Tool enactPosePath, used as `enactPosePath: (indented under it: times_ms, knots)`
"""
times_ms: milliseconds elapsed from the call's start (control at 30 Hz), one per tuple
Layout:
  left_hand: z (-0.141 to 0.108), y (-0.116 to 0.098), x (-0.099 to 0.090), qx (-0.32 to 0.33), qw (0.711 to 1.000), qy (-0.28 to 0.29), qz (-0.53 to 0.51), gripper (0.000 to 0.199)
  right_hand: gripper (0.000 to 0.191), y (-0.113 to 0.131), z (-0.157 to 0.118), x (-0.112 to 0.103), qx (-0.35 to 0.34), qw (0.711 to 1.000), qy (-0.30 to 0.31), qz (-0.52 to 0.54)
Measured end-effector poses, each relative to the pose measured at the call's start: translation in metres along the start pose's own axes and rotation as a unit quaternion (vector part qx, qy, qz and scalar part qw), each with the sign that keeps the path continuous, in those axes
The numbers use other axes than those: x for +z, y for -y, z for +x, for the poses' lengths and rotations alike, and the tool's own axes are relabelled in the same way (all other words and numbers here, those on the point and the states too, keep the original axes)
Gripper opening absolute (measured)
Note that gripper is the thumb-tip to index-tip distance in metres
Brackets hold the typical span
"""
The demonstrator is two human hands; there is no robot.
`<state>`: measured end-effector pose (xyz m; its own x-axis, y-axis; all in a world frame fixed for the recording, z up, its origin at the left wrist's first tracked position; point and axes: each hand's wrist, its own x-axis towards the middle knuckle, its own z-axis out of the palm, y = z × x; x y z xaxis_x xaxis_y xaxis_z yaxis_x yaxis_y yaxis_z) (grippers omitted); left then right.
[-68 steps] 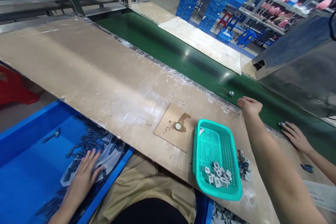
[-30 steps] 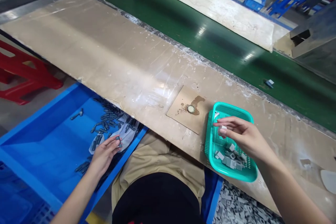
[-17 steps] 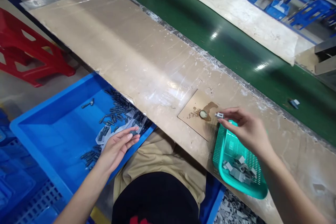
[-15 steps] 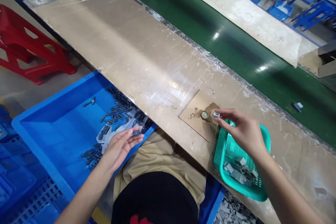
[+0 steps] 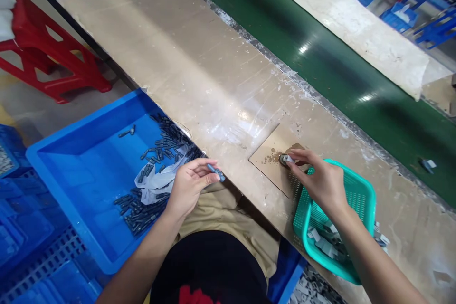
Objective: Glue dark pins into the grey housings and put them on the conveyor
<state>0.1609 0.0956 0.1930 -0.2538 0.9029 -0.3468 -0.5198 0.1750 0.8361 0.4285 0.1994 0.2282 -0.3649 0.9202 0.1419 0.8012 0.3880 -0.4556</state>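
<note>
Between the thumb and fingers of my left hand (image 5: 194, 183) is a dark blue-grey cylindrical part (image 5: 215, 172), held near the table's front edge. My right hand (image 5: 317, 173) pinches a small light grey piece (image 5: 288, 158) at a small round cap (image 5: 283, 159) on a stained cardboard square (image 5: 267, 159). Whether piece and cap touch is hard to tell. Below my right wrist stands a green basket (image 5: 370, 199) with grey pieces in it. Many dark parts (image 5: 142, 213) and a whitish plastic bag (image 5: 155, 183) lie in the blue tray (image 5: 71, 161) on the left.
A green belt (image 5: 320, 66) runs behind the brown table (image 5: 171, 52), with one small part (image 5: 427, 165) on it. A red stool (image 5: 53, 52) stands at the left. Under the table's front edge is a container of grey pieces (image 5: 313, 287).
My left hand has moved right, away from the tray, and the dark part now shows clearly in its fingers. My right hand has brought the grey piece to the round cap.
</note>
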Motion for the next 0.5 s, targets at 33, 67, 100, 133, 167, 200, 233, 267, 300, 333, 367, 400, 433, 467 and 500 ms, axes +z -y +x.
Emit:
enactPosePath:
  times_ms: [33, 67, 100, 133, 167, 200, 233, 267, 300, 333, 367, 400, 433, 467, 500]
  knots:
    - [0.000, 0.002, 0.004, -0.014, 1.000, 0.010, -0.019, 0.028, 0.026, 0.001, 0.000, -0.001, 0.014, 1.000, -0.008, 0.024]
    - [0.000, 0.004, 0.010, -0.028, 0.999, 0.021, -0.038, 0.028, 0.028, 0.003, -0.001, -0.003, 0.035, 0.997, -0.020, 0.060]
    - [-0.001, 0.007, 0.016, -0.042, 0.997, 0.033, -0.057, 0.028, 0.029, 0.006, -0.001, -0.005, 0.060, 0.992, -0.033, 0.109]
    - [-0.002, 0.009, 0.023, -0.052, 0.995, 0.045, -0.074, 0.029, 0.030, 0.010, -0.003, -0.008, 0.087, 0.981, -0.044, 0.165]
    - [-0.002, 0.011, 0.031, -0.057, 0.993, 0.056, -0.090, 0.031, 0.030, 0.014, -0.004, -0.011, 0.115, 0.967, -0.052, 0.221]
    - [-0.003, 0.013, 0.039, -0.057, 0.991, 0.066, -0.102, 0.033, 0.030, 0.020, -0.006, -0.015, 0.140, 0.951, -0.054, 0.270]
    - [-0.003, 0.015, 0.047, -0.052, 0.990, 0.073, -0.110, 0.035, 0.030, 0.026, -0.009, -0.019, 0.161, 0.936, -0.050, 0.309]
    - [-0.003, 0.016, 0.056, -0.045, 0.990, 0.076, -0.113, 0.036, 0.029, 0.033, -0.012, -0.022, 0.177, 0.923, -0.044, 0.338]
    - [-0.003, 0.017, 0.064, -0.040, 0.990, 0.077, -0.113, 0.037, 0.027, 0.039, -0.016, -0.026, 0.189, 0.913, -0.037, 0.360]
    - [-0.003, 0.018, 0.071, -0.039, 0.990, 0.075, -0.111, 0.037, 0.026, 0.046, -0.019, -0.028, 0.197, 0.904, -0.030, 0.377]
    - [-0.003, 0.018, 0.077, -0.038, 0.991, 0.073, -0.109, 0.036, 0.025, 0.051, -0.023, -0.030, 0.201, 0.897, -0.025, 0.392]
    - [-0.003, 0.018, 0.083, -0.039, 0.991, 0.070, -0.104, 0.036, 0.023, 0.056, -0.026, -0.031, 0.201, 0.893, -0.024, 0.403]
    - [-0.004, 0.017, 0.087, -0.038, 0.992, 0.067, -0.100, 0.036, 0.022, 0.060, -0.028, -0.031, 0.199, 0.890, -0.025, 0.409]
    - [-0.005, 0.016, 0.091, -0.036, 0.993, 0.066, -0.095, 0.036, 0.022, 0.063, -0.030, -0.031, 0.195, 0.890, -0.028, 0.411]
    - [-0.006, 0.015, 0.094, -0.033, 0.993, 0.065, -0.089, 0.035, 0.021, 0.066, -0.032, -0.031, 0.189, 0.892, -0.030, 0.410]
